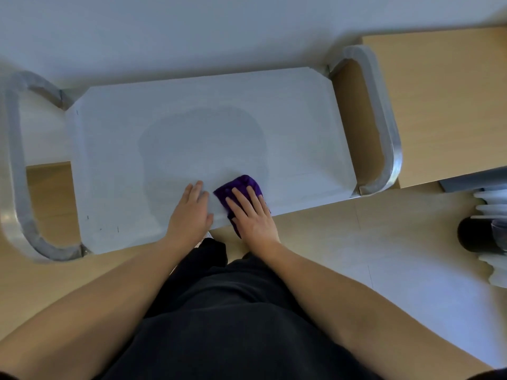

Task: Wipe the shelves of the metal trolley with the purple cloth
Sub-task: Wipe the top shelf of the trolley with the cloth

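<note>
The metal trolley's top shelf (pixel 115 149) is a pale grey flat plate seen from above, with a curved metal handle at each end. A purple cloth (pixel 241 185) lies bunched near the shelf's front edge, a little right of centre. My right hand (pixel 252 215) presses flat on the cloth with fingers spread, covering its near half. My left hand (pixel 192 209) rests flat on the bare shelf just left of the cloth, fingers together, holding nothing. A darker damp patch spreads over the shelf's middle behind the hands. Lower shelves are hidden.
The left handle (pixel 16 171) and right handle (pixel 384 127) loop out past the shelf ends. A wooden table (pixel 444 105) stands at the right, close to the right handle. A black and white object (pixel 485 237) sits on the floor at far right. A white wall runs behind the trolley.
</note>
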The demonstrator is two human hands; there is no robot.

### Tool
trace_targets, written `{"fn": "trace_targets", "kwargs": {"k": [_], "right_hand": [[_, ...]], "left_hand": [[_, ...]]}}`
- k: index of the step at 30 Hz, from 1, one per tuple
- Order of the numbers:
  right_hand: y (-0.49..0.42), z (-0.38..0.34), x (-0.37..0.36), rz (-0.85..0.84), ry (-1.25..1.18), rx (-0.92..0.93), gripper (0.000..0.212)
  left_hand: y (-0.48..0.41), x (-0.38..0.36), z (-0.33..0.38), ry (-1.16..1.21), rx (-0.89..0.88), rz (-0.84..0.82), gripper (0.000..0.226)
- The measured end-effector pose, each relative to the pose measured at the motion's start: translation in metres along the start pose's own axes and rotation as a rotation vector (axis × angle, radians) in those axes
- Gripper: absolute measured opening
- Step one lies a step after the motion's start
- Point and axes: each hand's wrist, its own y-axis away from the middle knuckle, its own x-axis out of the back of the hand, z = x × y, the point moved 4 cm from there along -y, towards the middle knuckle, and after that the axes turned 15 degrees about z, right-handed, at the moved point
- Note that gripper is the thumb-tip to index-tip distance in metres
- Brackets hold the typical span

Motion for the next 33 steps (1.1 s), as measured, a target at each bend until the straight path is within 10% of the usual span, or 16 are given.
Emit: {"fn": "trace_targets", "kwargs": {"k": [33], "right_hand": [[0.035,0.252,0.05,0.021,0.017,-0.273,0.053]], "left_hand": [[0.008,-0.067,0.162,-0.141,-0.089,-0.031,0.048]]}}
